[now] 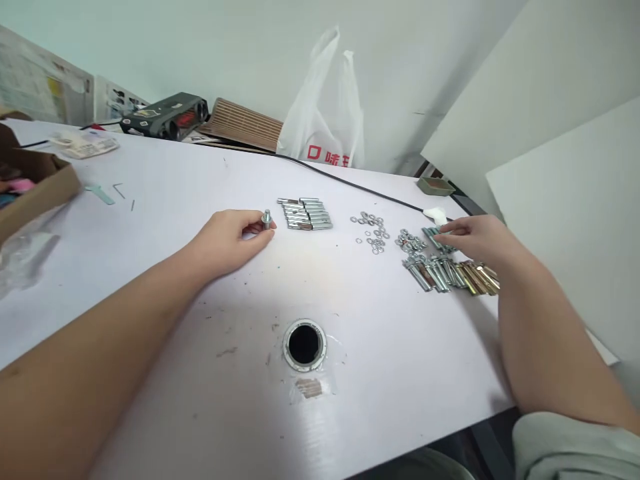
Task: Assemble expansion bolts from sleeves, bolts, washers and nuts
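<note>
My left hand (235, 237) is closed, thumb and fingers pinching a small silver bolt with a washer (267, 219) near its top. The bolt stands upright; its lower part is partly hidden by the fingers. To its right lie silver metal sleeves (306, 215) in two neat columns. My right hand (473, 237) reaches over short silver threaded pieces (433, 237), fingers stretched out and fingertips at them. Beside these are a heap of nuts (411, 241), scattered ring washers (375, 230), and a row of silver bolts (430, 273) and brass-coloured ones (477, 279).
A ringed hole (305, 345) opens in the white tabletop (210, 400) near the front. A black cable (350, 183) crosses behind the parts. Further back are a white plastic bag (323, 113) and a dark device (167, 115). A cardboard box (45, 190) stands at left.
</note>
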Demonstrator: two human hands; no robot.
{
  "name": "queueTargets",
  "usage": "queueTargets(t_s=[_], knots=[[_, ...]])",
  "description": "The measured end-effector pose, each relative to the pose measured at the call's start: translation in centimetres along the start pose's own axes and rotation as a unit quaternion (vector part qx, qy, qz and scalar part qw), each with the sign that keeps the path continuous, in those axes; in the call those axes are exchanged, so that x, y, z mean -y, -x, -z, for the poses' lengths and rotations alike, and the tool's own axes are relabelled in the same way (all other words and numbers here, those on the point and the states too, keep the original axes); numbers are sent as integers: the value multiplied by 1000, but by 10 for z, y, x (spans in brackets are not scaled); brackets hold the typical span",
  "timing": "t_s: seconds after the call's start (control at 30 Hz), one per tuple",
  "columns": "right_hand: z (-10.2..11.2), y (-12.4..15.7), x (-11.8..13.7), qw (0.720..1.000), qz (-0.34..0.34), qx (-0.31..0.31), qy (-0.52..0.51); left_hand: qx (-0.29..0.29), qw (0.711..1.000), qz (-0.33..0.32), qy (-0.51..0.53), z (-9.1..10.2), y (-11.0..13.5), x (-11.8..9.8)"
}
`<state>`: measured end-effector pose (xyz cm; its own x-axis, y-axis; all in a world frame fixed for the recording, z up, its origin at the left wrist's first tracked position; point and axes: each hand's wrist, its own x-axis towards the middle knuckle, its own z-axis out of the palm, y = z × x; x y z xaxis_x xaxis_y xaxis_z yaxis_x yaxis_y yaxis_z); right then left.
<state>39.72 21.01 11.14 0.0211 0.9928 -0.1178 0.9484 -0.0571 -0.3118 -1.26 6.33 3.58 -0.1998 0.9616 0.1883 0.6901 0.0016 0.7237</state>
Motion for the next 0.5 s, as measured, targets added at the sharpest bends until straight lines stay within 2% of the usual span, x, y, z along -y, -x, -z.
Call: queueTargets(t_s=[0.1, 0.27, 0.5], knots=[[-2, -5, -10, 999, 14, 33, 9, 33, 999, 11, -8, 1, 1, 1], [-10, -12, -10, 998, 23, 32, 55, 29, 1000, 0, -5, -1, -2, 7], [-11, -34, -24, 994, -14, -41, 99, 28, 999, -46, 6, -4, -2, 9]])
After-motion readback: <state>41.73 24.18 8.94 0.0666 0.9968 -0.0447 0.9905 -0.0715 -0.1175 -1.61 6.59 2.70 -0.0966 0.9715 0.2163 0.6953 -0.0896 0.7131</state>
